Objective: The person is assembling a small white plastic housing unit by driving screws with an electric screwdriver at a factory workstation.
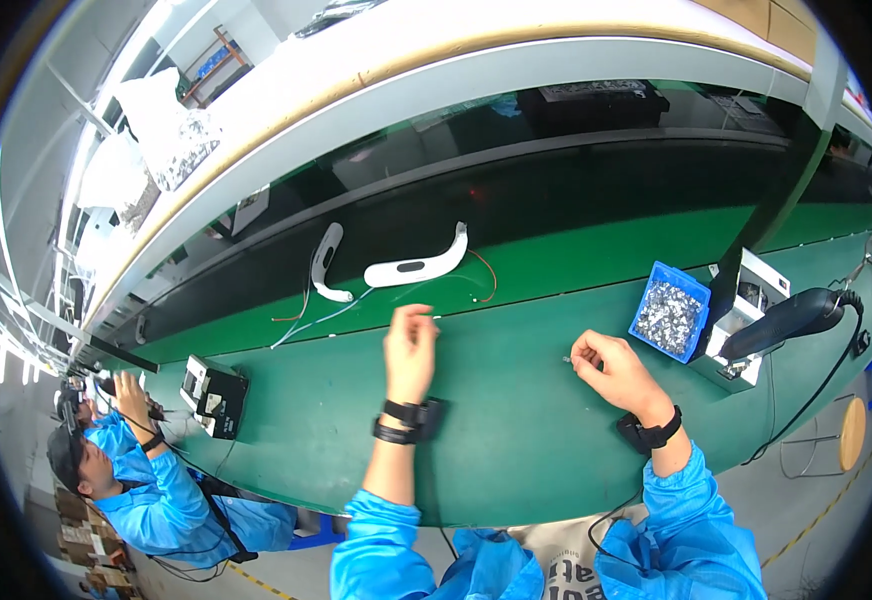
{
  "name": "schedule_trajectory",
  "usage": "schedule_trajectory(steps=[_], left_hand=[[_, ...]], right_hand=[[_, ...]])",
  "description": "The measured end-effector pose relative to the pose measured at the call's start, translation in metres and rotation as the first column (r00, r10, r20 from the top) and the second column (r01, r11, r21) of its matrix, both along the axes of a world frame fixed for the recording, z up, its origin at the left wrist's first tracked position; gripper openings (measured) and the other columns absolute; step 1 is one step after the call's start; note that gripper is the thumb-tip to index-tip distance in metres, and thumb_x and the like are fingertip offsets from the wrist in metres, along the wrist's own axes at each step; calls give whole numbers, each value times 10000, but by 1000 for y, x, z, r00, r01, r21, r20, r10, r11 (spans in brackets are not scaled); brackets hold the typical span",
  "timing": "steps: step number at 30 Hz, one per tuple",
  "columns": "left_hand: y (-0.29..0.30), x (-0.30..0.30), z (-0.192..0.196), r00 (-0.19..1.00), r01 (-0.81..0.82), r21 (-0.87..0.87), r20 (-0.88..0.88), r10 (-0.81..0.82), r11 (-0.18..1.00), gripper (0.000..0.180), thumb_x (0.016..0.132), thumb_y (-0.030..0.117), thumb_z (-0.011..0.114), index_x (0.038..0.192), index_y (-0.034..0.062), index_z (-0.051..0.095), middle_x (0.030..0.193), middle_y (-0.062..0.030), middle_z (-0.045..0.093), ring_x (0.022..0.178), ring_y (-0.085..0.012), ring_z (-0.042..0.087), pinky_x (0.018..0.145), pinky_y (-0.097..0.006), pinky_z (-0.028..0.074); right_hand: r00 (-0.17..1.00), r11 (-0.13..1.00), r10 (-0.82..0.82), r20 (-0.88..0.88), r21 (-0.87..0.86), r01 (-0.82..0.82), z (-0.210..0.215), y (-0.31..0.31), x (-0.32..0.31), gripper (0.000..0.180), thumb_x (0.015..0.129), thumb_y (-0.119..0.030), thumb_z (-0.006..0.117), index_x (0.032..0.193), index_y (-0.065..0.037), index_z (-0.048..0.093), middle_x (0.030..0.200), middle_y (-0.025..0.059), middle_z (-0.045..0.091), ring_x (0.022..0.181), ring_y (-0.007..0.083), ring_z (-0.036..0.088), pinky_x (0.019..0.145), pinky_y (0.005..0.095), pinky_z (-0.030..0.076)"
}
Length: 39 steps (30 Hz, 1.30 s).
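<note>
My left hand point(411, 352) hovers over the green bench with loosely curled fingers, thumb apart from them, and nothing visible in its grasp. Just beyond it lies a white curved plastic part point(414, 272) with a dark oval window and thin wires. A second such curved part point(326, 264) rests farther left, standing more lengthwise. Over the bench at right, my right hand point(611, 372) pinches a tiny shiny piece point(567, 359), too small to name exactly. Right of that hand, a blue bin point(672, 310) holds many small metallic pieces.
A black corded handheld tool point(786, 322) leans on a black-and-white boxy device point(746, 350) at right. A similar device point(214, 398) stands at left, near a co-worker in blue point(171, 500). A shelf edge point(516, 52) spans above the bench; a stool point(852, 434) stands at far right.
</note>
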<state>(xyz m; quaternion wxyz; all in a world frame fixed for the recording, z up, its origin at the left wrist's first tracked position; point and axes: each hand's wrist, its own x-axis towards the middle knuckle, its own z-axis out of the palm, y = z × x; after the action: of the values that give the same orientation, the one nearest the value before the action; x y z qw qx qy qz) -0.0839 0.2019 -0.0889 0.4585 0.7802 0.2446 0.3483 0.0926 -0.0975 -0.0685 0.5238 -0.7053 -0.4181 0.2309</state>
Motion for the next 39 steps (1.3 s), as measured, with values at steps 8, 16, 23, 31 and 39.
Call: schedule_trajectory(steps=[8, 16, 23, 31, 39], left_hand=[[148, -35, 55, 771, 184, 832, -453, 448, 523, 325, 817, -50, 630, 1123, 58, 648, 1074, -141, 677, 1056, -358, 651, 893, -452, 549], [233, -35, -19, 538, 207, 892, -448, 715, 403, 339, 875, 48, 667, 1201, 132, 699, 1577, -123, 483, 1459, -334, 450, 1062, -452, 492], [200, -18, 26, 768, 250, 855, -461, 445, 455, 254, 817, 248, 835, 1021, 132, 738, 987, -49, 755, 1007, -246, 690, 896, -432, 420], [94, -4, 94, 996, 92, 30, -8, -92, 995, 181, 1107, 189, 542, 1067, 13, 562, 973, -118, 757, 784, -114, 637, 759, -269, 496], [-103, 15, 131, 898, 386, -244, 320, -302, 890, 206, 1130, 227, 413, 1133, 41, 502, 923, -129, 692, 824, -200, 671, 788, -340, 531]], right_hand=[[999, 1000, 10, 38, 6, -10, 6, -8, 1, 77, 931, -58, 655, 949, 0, 606, 823, 128, 670, 754, 246, 675, 698, 361, 546], [1000, 999, 6, 26, 52, -7, -5, -7, 8, 81, 934, -71, 648, 959, -8, 605, 831, 119, 681, 768, 242, 672, 711, 369, 545], [999, 996, -23, 26, 90, 21, -11, -12, 11, 89, 937, -78, 649, 965, -8, 602, 830, 119, 679, 769, 242, 671, 709, 372, 542], [997, 987, -76, 34, 145, 70, -2, -12, 11, 81, 949, -67, 650, 960, -8, 596, 864, 101, 659, 758, 217, 654, 684, 346, 530], [930, 934, -53, -363, 312, 175, -8, -6, 7, 54, 1003, -59, 626, 988, -7, 627, 1066, 28, 615, 860, 92, 604, 711, 251, 516]])
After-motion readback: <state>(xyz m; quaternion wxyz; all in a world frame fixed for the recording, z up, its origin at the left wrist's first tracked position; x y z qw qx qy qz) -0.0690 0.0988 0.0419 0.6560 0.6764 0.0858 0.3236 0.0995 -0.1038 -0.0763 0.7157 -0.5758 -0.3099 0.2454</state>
